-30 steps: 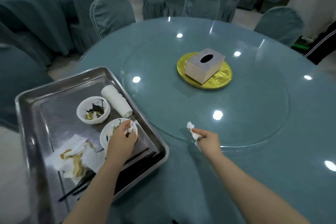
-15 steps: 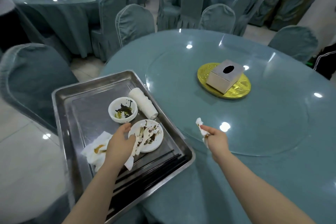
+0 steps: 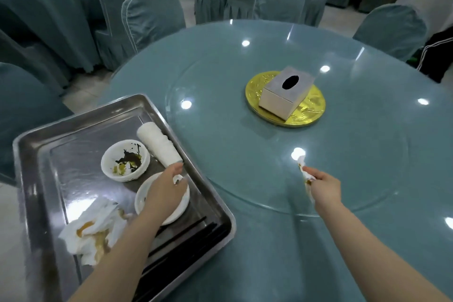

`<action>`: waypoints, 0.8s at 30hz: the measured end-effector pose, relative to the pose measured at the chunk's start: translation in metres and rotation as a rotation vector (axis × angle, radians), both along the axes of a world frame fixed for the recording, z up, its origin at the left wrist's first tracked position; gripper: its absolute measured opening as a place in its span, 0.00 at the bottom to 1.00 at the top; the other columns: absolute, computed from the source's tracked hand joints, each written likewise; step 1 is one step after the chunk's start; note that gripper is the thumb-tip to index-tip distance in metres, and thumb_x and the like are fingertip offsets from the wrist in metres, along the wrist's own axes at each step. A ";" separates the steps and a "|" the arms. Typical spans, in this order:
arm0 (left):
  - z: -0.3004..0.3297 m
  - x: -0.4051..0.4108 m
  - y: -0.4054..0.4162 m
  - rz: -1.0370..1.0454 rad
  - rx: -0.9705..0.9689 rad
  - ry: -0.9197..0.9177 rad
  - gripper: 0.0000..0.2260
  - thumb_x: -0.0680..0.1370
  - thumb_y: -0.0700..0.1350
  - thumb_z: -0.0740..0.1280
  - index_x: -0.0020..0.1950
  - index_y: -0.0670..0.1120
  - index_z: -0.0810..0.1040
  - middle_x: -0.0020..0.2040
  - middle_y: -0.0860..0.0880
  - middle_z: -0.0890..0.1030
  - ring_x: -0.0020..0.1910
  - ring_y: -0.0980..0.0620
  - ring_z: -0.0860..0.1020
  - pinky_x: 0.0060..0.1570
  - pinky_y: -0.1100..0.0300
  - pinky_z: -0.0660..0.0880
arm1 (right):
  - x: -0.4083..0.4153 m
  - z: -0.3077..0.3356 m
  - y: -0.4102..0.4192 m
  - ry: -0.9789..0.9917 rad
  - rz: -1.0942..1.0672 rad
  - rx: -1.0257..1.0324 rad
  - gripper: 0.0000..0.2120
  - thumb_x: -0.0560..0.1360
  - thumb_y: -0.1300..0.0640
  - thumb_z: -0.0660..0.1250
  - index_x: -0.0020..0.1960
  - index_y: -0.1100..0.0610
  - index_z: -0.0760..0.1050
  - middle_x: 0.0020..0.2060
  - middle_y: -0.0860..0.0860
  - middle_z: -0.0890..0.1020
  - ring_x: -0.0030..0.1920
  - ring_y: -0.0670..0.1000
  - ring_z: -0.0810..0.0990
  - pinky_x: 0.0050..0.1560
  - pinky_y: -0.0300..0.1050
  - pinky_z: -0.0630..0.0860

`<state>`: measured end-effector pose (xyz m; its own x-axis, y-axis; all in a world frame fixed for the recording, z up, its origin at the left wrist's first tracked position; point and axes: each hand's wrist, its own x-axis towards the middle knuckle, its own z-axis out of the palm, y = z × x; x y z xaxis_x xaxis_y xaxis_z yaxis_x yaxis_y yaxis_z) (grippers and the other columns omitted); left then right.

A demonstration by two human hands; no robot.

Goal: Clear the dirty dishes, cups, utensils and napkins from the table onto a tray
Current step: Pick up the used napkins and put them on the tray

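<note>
Stainless steel is the tray at the lower left of the frame, sitting on the edge of the round table. It already carries the dirty bowl, the white cup lying on its side, the plate, the black chopsticks along its near rim, and a heap of stained napkins in its lower left part.

My left hand is over the plate, in the lower middle of the frame. Its fingers are curled around something small and white, but I cannot tell exactly what it is; it may be a bit of napkin or a spoon.

My right hand is right of centre, above the glass turntable. The grip here is closed: thumb and fingers pinch a crumpled napkin with orange stains, and the napkin sticks up from the fingers, well apart from the tray.

I judge the clearing is almost finished, and this napkin looks like the last dirty thing. The next move calls for carrying my right hand to the left, across the tray rim, and letting the napkin fall on a free part of the tray. The gold plate and tissue box in the upper right seem to belong to the table.
</note>
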<state>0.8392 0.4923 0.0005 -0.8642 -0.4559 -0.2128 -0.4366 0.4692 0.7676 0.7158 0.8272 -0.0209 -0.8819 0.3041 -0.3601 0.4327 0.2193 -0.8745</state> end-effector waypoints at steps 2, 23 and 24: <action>-0.005 -0.015 0.005 -0.030 -0.048 -0.036 0.19 0.78 0.44 0.63 0.69 0.54 0.70 0.63 0.57 0.77 0.49 0.51 0.78 0.48 0.55 0.73 | -0.018 -0.004 0.013 -0.020 -0.006 0.019 0.22 0.73 0.72 0.59 0.47 0.47 0.81 0.43 0.45 0.79 0.41 0.46 0.77 0.49 0.41 0.72; -0.026 0.016 -0.030 0.211 -0.259 -0.010 0.15 0.78 0.41 0.63 0.61 0.54 0.78 0.56 0.59 0.80 0.50 0.60 0.74 0.52 0.60 0.69 | -0.081 -0.046 -0.097 0.354 0.523 0.414 0.18 0.73 0.69 0.60 0.56 0.58 0.82 0.57 0.48 0.81 0.56 0.52 0.77 0.37 0.17 0.66; -0.024 0.023 -0.033 0.225 -0.248 -0.001 0.15 0.78 0.40 0.63 0.61 0.54 0.78 0.55 0.59 0.79 0.50 0.60 0.73 0.52 0.61 0.69 | -0.070 -0.046 -0.104 0.401 0.572 0.400 0.17 0.71 0.71 0.60 0.52 0.59 0.83 0.54 0.45 0.81 0.55 0.46 0.77 0.40 0.18 0.67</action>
<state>0.8627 0.4591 -0.0240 -0.7361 -0.6731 -0.0718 -0.5508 0.5339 0.6416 0.6463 0.7233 -0.0667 -0.9791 -0.1952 0.0571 -0.1715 0.6415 -0.7477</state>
